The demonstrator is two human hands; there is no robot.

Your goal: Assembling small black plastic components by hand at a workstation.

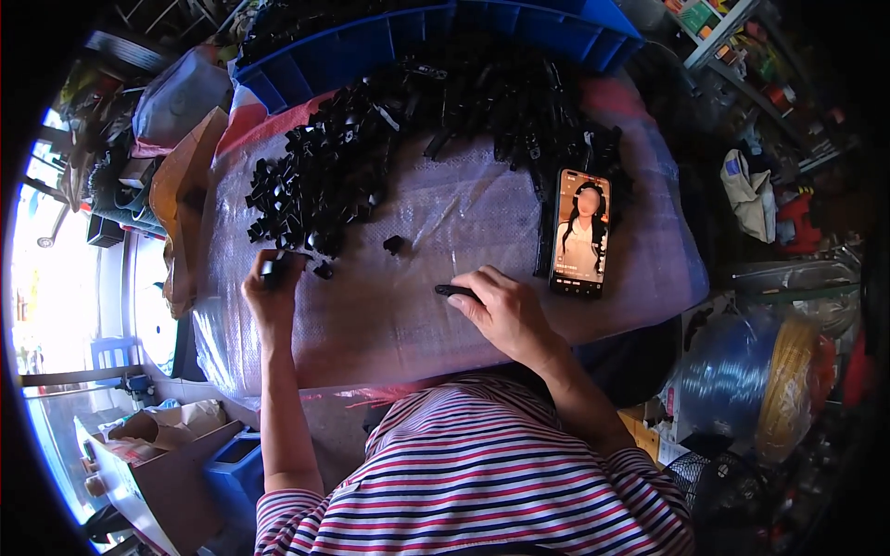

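My left hand (273, 278) is closed around a small black plastic piece (275, 269) at the near edge of a heap of similar black pieces (295, 190). Between my right thumb and fingers is a slim black plastic part (458, 291), its tip pointing left; my right hand (499, 310) is closed on it above the woven sheet (389, 343). One loose black piece (394, 245) lies on the sheet between my hands. Another black piece (324, 271) rests just right of my left hand. Longer black parts (464, 107) are piled farther back.
A lit phone (580, 232) stands at the right, showing a person on its screen. Blue plastic bins (343, 57) line the back of the work surface. Brown cardboard (190, 213) rises along the left edge. Large wrapped spools (742, 380) sit at the lower right.
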